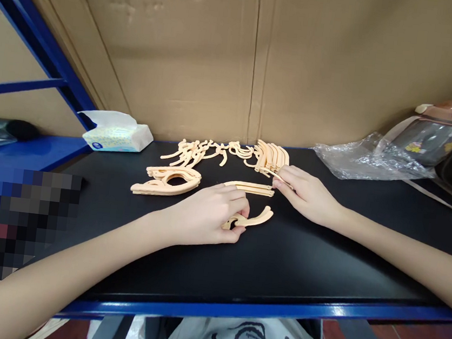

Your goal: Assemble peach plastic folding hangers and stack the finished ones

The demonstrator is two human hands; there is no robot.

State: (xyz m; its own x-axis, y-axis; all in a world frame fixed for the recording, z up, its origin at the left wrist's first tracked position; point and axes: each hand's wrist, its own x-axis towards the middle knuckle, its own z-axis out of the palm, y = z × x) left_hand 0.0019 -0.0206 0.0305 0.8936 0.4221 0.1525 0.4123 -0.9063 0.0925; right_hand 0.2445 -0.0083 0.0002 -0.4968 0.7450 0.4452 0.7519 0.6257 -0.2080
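My left hand is closed round a peach-coloured plastic piece with a curved arm that sticks out to the right, low over the black tabletop. Between the thumb and fingers of my right hand is a thin peach strip, beside a stack of curved arms. A pair of long, straight pieces lies between my hands. Left of my left hand rests a stack of folded pieces with a round opening. Several small hooked parts lie in a loose heap behind.
A tissue pack stands at the back left. Crumpled clear plastic and a bottle with a brown lid are at the back right. Cardboard rises behind the black table, whose front edge is blue.
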